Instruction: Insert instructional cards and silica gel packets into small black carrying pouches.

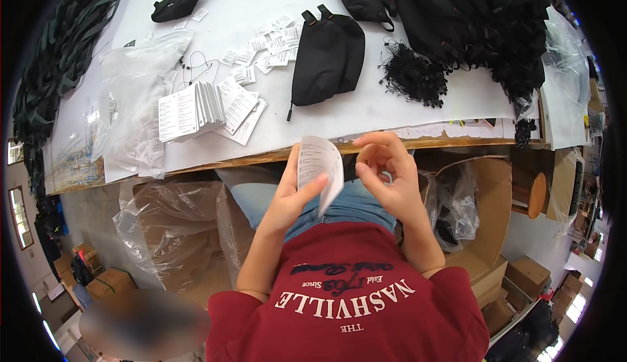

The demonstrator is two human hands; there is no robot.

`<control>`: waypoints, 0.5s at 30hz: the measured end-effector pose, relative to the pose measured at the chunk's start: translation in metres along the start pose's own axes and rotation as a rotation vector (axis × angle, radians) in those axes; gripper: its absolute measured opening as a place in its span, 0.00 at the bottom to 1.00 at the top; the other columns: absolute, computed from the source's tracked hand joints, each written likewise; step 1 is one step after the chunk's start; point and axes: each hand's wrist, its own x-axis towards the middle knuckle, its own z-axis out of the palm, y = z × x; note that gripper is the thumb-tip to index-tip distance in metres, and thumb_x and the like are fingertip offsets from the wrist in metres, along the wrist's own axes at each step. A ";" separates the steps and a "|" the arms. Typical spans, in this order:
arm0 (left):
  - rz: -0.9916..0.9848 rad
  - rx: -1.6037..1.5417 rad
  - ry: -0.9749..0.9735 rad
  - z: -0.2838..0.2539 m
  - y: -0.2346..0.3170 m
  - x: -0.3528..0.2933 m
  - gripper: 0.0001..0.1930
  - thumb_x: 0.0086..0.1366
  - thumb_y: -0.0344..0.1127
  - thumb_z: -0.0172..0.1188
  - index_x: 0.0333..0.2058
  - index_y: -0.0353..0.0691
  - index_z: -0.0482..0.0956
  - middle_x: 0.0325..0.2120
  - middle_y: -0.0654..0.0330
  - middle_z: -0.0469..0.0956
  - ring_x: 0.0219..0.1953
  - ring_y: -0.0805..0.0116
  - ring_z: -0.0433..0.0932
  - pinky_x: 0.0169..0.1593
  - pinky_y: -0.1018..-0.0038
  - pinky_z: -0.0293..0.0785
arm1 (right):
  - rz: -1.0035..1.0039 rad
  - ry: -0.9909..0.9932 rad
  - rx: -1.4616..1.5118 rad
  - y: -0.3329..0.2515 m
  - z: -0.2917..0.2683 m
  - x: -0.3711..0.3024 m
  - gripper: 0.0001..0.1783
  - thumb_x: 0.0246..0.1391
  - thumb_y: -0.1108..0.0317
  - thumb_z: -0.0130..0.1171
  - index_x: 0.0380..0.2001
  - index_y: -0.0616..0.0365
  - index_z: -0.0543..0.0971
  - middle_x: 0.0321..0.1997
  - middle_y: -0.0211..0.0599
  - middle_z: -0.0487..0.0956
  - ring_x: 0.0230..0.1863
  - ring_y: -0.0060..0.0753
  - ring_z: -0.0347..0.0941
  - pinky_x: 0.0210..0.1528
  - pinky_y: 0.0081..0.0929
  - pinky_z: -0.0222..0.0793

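Just in front of the table edge, my left hand (294, 189) pinches a white printed paper tag (318, 166), its thumb across the face. The tag is bent and its right edge curls over; whether it is one sheet or several I cannot tell. To its right, my right hand (388, 172) is raised with curled fingers, thumb and forefinger apart, holding nothing that I can see. Beyond my hands a black fabric pouch (328, 58) with two loops lies on the table. Left of it stands a fanned stack of white printed tags (189, 112), with more lying flat beside it.
Small white labels (271, 45) are scattered behind the stack. Clear plastic bags (134, 100) lie at the left. Black cords (415, 71) form a tangled heap near piled black pouches (470, 16) at the right. Dark straps (65, 42) hang far left. Below the table stand cardboard boxes (486, 212).
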 end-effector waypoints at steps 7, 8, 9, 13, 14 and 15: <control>0.159 0.235 0.043 0.013 -0.001 -0.014 0.21 0.54 0.27 0.68 0.46 0.36 0.70 0.38 0.64 0.71 0.39 0.79 0.71 0.43 0.81 0.68 | -0.206 0.070 -0.197 -0.001 0.018 -0.003 0.22 0.46 0.82 0.57 0.46 0.54 0.74 0.22 0.24 0.72 0.15 0.13 0.60 0.18 0.15 0.56; 0.157 0.234 0.044 0.015 0.000 -0.014 0.21 0.54 0.27 0.68 0.46 0.36 0.70 0.38 0.64 0.71 0.39 0.79 0.71 0.43 0.81 0.68 | -0.204 0.069 -0.196 -0.001 0.020 -0.003 0.22 0.46 0.82 0.57 0.46 0.54 0.74 0.22 0.24 0.72 0.15 0.13 0.60 0.18 0.15 0.56; 0.213 0.311 0.091 0.016 0.002 -0.014 0.15 0.56 0.26 0.65 0.41 0.35 0.72 0.34 0.65 0.70 0.35 0.80 0.70 0.38 0.82 0.67 | -0.275 0.079 -0.229 0.000 0.022 -0.003 0.23 0.45 0.82 0.57 0.46 0.53 0.75 0.22 0.25 0.72 0.15 0.15 0.60 0.17 0.16 0.57; 0.307 0.443 0.196 0.016 -0.002 -0.014 0.05 0.57 0.24 0.62 0.29 0.31 0.75 0.27 0.66 0.68 0.26 0.80 0.66 0.29 0.82 0.62 | -0.358 0.070 -0.324 0.001 0.024 -0.002 0.24 0.43 0.83 0.58 0.46 0.53 0.75 0.22 0.27 0.72 0.14 0.21 0.62 0.17 0.19 0.59; 0.313 0.451 0.193 0.017 -0.003 -0.015 0.05 0.57 0.24 0.63 0.29 0.31 0.75 0.26 0.66 0.68 0.26 0.80 0.66 0.28 0.82 0.61 | -0.358 0.062 -0.353 0.002 0.024 -0.002 0.24 0.44 0.82 0.58 0.47 0.53 0.75 0.22 0.28 0.72 0.14 0.22 0.62 0.17 0.19 0.59; 0.311 0.449 0.194 0.018 -0.004 -0.015 0.05 0.57 0.24 0.63 0.29 0.31 0.75 0.26 0.66 0.68 0.26 0.80 0.66 0.28 0.82 0.61 | -0.355 0.060 -0.353 0.003 0.024 -0.002 0.24 0.44 0.82 0.58 0.47 0.53 0.75 0.22 0.28 0.72 0.14 0.22 0.62 0.17 0.19 0.59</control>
